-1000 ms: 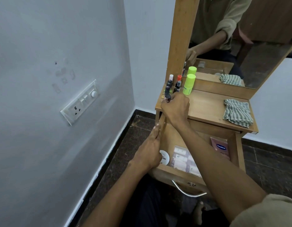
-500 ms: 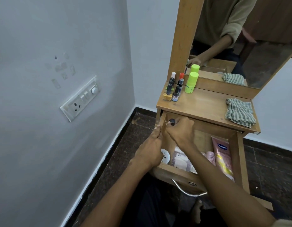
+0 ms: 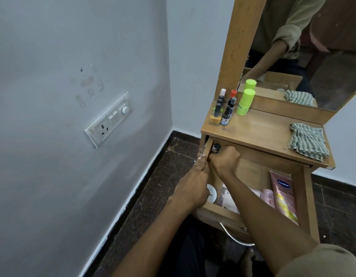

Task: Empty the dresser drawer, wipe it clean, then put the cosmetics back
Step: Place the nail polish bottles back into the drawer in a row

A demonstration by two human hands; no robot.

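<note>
Right hand [image 3: 225, 161] fist-closed around small dark-capped bottle [image 3: 216, 147] at back-left corner of open drawer [image 3: 217, 213], frame centre. Left hand [image 3: 193, 186] grips drawer's left wall. Pink tube [image 3: 284, 194] lies in drawer, lower right; nail-polish bottles [image 3: 223, 110] and striped cloth [image 3: 308, 140] on dresser top [image 3: 259, 128].

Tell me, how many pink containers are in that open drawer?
2: a tall pink tube along the drawer's right side, and a smaller pink bottle just left of it. The forearm covers part of the drawer, so more may be hidden.
</note>
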